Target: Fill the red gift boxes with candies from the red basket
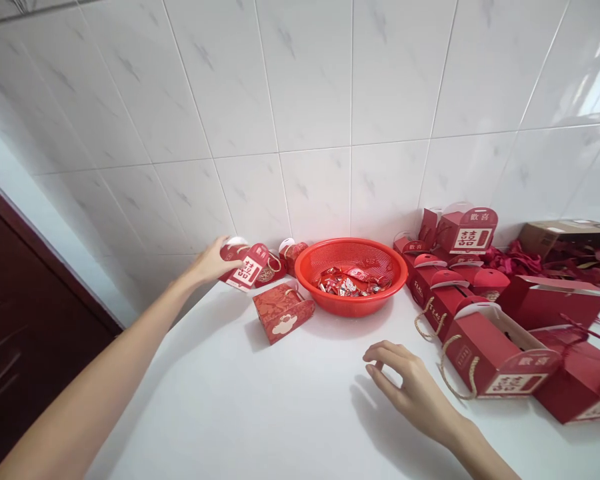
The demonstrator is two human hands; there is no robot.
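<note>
My left hand [213,261] is closed on a small red gift box [250,270] with white and red printing, at the far left of the table near the wall. Right behind it are another red gift box [271,273] with a rope handle and part of a third. A patterned red box [283,312] with a cream cloud-shaped label lies in front. My right hand [413,390] hovers over the white tabletop, fingers loosely curved and apart, holding nothing. Beyond it, a red plastic basket [350,307] contains wrapped candies [353,283].
Several red gift boxes [495,353], some with rope handles, crowd the right side of the white table [280,413]. Behind them are dark red ribbons [517,260] and a cardboard box [570,230]. A tiled wall [315,100] bounds the back; a dark red door [20,320] stands left.
</note>
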